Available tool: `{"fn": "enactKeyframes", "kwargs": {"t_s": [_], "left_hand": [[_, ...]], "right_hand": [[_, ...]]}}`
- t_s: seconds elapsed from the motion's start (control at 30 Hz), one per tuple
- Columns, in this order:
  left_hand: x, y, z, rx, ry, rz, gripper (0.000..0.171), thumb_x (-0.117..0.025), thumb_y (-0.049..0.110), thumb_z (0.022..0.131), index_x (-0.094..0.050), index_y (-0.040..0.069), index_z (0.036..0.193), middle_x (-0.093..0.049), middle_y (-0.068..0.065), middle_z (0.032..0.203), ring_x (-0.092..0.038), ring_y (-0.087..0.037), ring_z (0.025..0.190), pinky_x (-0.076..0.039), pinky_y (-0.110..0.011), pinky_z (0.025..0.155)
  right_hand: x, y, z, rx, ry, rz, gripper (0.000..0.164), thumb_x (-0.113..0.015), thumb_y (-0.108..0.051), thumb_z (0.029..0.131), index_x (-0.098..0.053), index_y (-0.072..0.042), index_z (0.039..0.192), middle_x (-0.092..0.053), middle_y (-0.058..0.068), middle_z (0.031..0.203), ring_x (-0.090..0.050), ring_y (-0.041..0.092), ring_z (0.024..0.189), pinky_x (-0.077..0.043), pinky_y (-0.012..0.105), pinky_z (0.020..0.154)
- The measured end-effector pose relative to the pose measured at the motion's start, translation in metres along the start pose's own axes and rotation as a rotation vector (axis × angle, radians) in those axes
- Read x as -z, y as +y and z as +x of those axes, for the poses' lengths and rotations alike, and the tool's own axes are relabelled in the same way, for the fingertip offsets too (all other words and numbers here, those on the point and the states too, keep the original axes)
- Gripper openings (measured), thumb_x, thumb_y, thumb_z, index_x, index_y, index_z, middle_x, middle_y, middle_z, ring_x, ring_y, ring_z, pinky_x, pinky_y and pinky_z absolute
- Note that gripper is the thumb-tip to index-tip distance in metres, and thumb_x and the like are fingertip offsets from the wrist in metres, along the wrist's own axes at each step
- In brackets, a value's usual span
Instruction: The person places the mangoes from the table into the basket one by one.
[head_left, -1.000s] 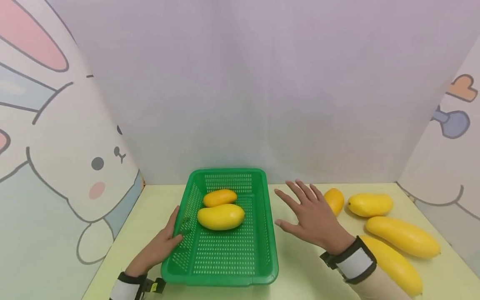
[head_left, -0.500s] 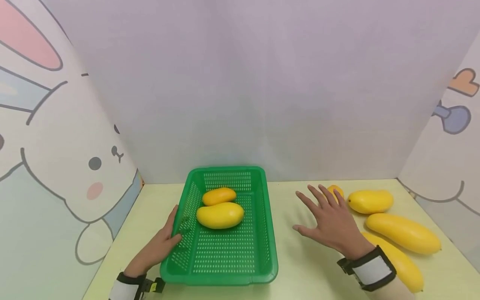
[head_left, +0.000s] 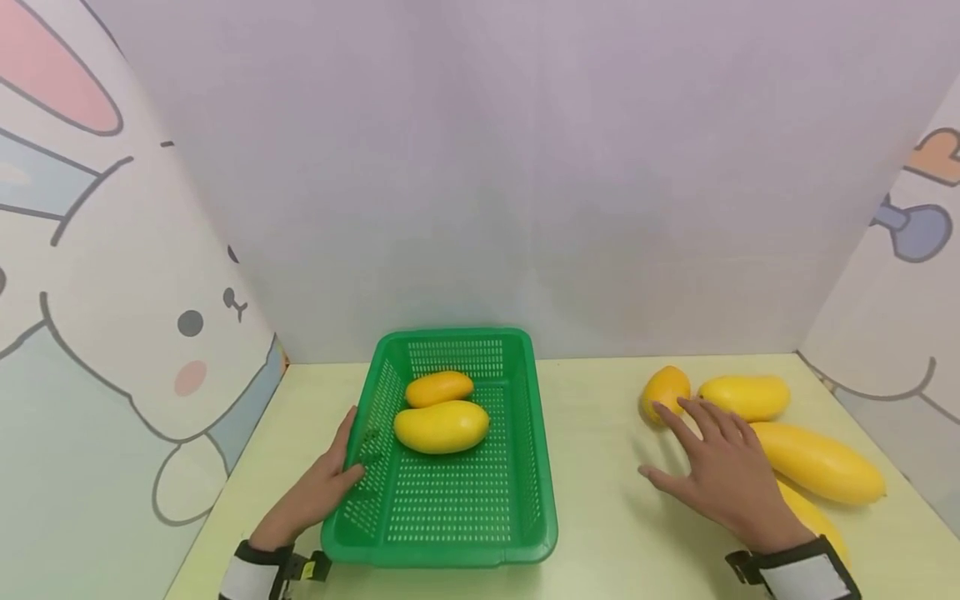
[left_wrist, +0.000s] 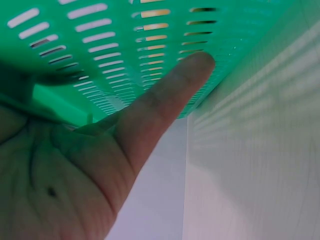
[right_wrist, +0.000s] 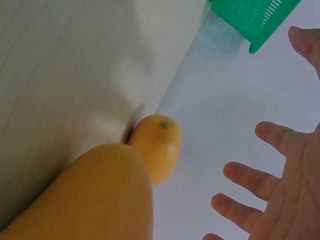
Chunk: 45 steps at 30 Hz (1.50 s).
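Left hand (head_left: 317, 490) clamped on green, perforated plastic basket (head_left: 450, 507), lower centre, apparently steadying it
Right hand (head_left: 726, 477), fingers apart, hovers at lower right near the small, orange, oval fruit (head_left: 667, 390).

this looks like a small staged booth, the sort put together for recording: a pale, light-wood table (head_left: 592, 492) backed by a plain lilac-white sheet (head_left: 480, 183), and two slanting side walls printed with nursery-style cartoons, a large rabbit (head_left: 135, 325) on the left, an orange heart-like shape (head_left: 936, 157) on the right. black-and-white wrist straps (head_left: 804, 578) suit that reading. what room surrounds it, i can't tell from these views.
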<state>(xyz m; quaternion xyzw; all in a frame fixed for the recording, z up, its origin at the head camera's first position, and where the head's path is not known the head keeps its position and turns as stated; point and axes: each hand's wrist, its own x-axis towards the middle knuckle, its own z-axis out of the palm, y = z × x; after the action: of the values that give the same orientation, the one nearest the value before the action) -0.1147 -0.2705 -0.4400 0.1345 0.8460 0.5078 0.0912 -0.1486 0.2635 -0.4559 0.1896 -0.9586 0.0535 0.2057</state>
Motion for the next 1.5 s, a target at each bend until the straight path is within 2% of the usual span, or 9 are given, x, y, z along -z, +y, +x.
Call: {"fn": "enactKeyframes", "kwargs": {"t_s": [0.23, 0.37, 0.5, 0.6, 0.73, 0.97, 1.1, 1.23, 1.5], "left_hand": [[0.002, -0.002, 0.001, -0.002, -0.006, -0.002, 0.077, -0.041, 0.009, 0.097, 0.016, 0.021, 0.147, -0.005, -0.023, 0.151, -0.059, -0.025, 0.083, -0.051, -0.037, 0.069], [0.002, -0.001, 0.001, -0.025, -0.006, 0.013, 0.076, -0.043, 0.013, 0.098, 0.015, 0.016, 0.148, -0.003, -0.024, 0.151, -0.056, -0.027, 0.091, -0.049, -0.036, 0.071], [0.002, 0.000, 0.000, -0.036, -0.012, 0.010, 0.077, -0.042, 0.010, 0.097, 0.016, 0.017, 0.147, 0.000, -0.026, 0.151, -0.055, -0.028, 0.091, -0.050, -0.037, 0.068], [0.001, 0.000, -0.001, -0.014, -0.011, -0.003, 0.078, -0.041, 0.007, 0.096, 0.017, 0.020, 0.147, -0.001, -0.025, 0.151, -0.057, -0.027, 0.085, -0.051, -0.038, 0.066], [-0.001, -0.001, -0.001, 0.006, -0.003, -0.019, 0.079, -0.041, 0.006, 0.096, 0.016, 0.020, 0.148, -0.002, -0.023, 0.151, -0.058, -0.026, 0.084, -0.052, -0.038, 0.066], [0.000, 0.000, -0.001, -0.021, -0.010, -0.013, 0.078, -0.042, 0.007, 0.096, 0.017, 0.018, 0.147, 0.002, -0.024, 0.151, -0.055, -0.029, 0.092, -0.051, -0.037, 0.068], [0.000, 0.001, -0.001, -0.007, -0.005, 0.001, 0.078, -0.042, 0.007, 0.096, 0.016, 0.019, 0.148, 0.002, -0.022, 0.152, -0.053, -0.030, 0.095, -0.051, -0.037, 0.070], [0.000, 0.000, -0.001, 0.009, -0.008, -0.012, 0.078, -0.041, 0.007, 0.096, 0.017, 0.020, 0.147, 0.001, -0.021, 0.152, -0.055, -0.029, 0.091, -0.051, -0.038, 0.069], [0.001, -0.002, 0.001, -0.020, -0.022, -0.024, 0.076, -0.040, 0.013, 0.099, 0.018, 0.024, 0.147, -0.004, -0.025, 0.150, -0.058, -0.029, 0.086, -0.052, -0.038, 0.067]], "right_hand": [[0.002, 0.014, -0.022, -0.043, -0.031, -0.030, 0.091, -0.051, -0.080, 0.070, -0.036, -0.029, 0.144, -0.040, 0.012, 0.138, -0.035, 0.039, 0.120, -0.026, 0.057, 0.095], [0.002, 0.018, -0.031, -0.053, -0.053, -0.041, 0.093, -0.050, -0.080, 0.070, -0.033, -0.027, 0.145, -0.041, 0.015, 0.134, -0.036, 0.041, 0.117, -0.027, 0.057, 0.093], [0.002, 0.021, -0.037, -0.064, -0.062, -0.048, 0.092, -0.051, -0.079, 0.070, -0.035, -0.025, 0.144, -0.043, 0.016, 0.130, -0.038, 0.041, 0.114, -0.028, 0.057, 0.092], [0.002, 0.022, -0.041, -0.075, -0.077, -0.058, 0.092, -0.051, -0.079, 0.071, -0.038, -0.023, 0.142, -0.043, 0.017, 0.130, -0.038, 0.041, 0.113, -0.030, 0.059, 0.091], [0.003, 0.023, -0.045, -0.080, -0.079, -0.071, 0.090, -0.050, -0.079, 0.071, -0.041, -0.023, 0.140, -0.044, 0.016, 0.130, -0.040, 0.041, 0.112, -0.033, 0.060, 0.087], [0.005, 0.025, -0.049, -0.074, -0.095, -0.091, 0.087, -0.050, -0.080, 0.070, -0.046, -0.023, 0.136, -0.046, 0.017, 0.127, -0.044, 0.040, 0.109, -0.037, 0.059, 0.081], [0.006, 0.025, -0.052, -0.085, -0.124, -0.093, 0.088, -0.049, -0.082, 0.069, -0.049, -0.023, 0.134, -0.046, 0.016, 0.126, -0.045, 0.039, 0.108, -0.039, 0.058, 0.077], [0.005, 0.026, -0.054, -0.087, -0.143, -0.105, 0.087, -0.048, -0.082, 0.069, -0.050, -0.022, 0.132, -0.048, 0.016, 0.123, -0.047, 0.037, 0.104, -0.040, 0.056, 0.074], [0.004, 0.029, -0.054, -0.110, -0.231, -0.125, 0.089, -0.044, -0.085, 0.068, -0.052, -0.021, 0.129, -0.053, 0.015, 0.119, -0.051, 0.036, 0.099, -0.042, 0.053, 0.072]]}}
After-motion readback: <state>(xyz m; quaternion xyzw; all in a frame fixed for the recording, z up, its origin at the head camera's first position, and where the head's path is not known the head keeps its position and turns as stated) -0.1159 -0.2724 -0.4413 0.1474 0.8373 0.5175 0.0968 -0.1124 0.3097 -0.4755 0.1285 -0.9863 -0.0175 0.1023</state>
